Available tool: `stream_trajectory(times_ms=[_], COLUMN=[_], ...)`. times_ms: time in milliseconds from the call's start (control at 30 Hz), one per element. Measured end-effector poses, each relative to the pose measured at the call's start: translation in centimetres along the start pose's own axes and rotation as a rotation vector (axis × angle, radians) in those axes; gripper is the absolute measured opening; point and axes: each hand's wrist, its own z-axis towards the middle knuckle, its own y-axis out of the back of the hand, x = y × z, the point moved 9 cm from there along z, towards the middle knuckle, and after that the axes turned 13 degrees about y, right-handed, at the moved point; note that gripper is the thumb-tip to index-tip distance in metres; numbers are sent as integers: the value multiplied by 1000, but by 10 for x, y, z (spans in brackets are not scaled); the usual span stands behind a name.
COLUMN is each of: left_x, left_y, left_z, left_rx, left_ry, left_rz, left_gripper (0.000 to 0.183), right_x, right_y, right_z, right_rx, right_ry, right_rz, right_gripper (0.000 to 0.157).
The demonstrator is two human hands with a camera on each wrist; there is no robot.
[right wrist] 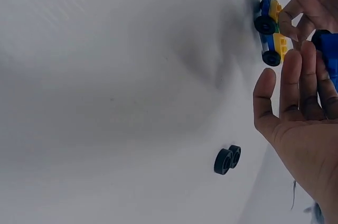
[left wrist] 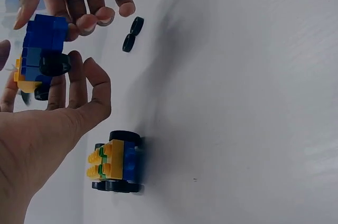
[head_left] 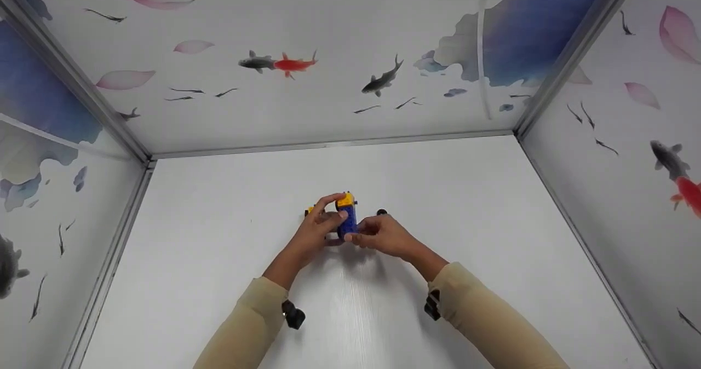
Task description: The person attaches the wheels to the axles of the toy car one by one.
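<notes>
A blue and yellow toy brick car (head_left: 349,222) is held up on end above the table, yellow part away from me. My left hand (head_left: 315,232) grips its sides between thumb and fingers. My right hand (head_left: 390,236) pinches the near blue end with thumb and index finger; its other fingers are loosely bent. In the left wrist view, black wheels (left wrist: 55,64) show on the held car's side nearer the yellow end. Whether a small part sits in the right fingertips is hidden.
On the white table (head_left: 191,281), a second toy car (left wrist: 117,161) in yellow, blue and green stands on black wheels beyond my left hand. Two loose black wheels (right wrist: 227,159) lie side by side beyond my right hand. Printed walls (head_left: 339,111) enclose the table's back and sides.
</notes>
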Motion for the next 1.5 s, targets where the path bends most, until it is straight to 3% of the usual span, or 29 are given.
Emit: stream_trajectory(times_ms=[167,633,767,1300,1500], left_x=[3,9,11,10,11], left_y=[7,13,12,11,12], left_z=[1,0,-2,-2,-1], left_rx=[-32,-45,-41,-31,-53], left_ry=[8,-1,-1,-13,-20], left_rz=[-44,-102,-96,-95,-99], left_gripper=[59,64,64,56,56], right_x=[-9,-42,-50,-45,-48], right_y=[17,64,65,52,55], right_z=[-4,-22,-25,-17,-18], right_rx=[-37,-257,-262,-197,-213], right_ry=[18,-17,-55,6,-16], right_rz=[-147,-334,-367,-540,-500], right_gripper=[42,31,33,6,6])
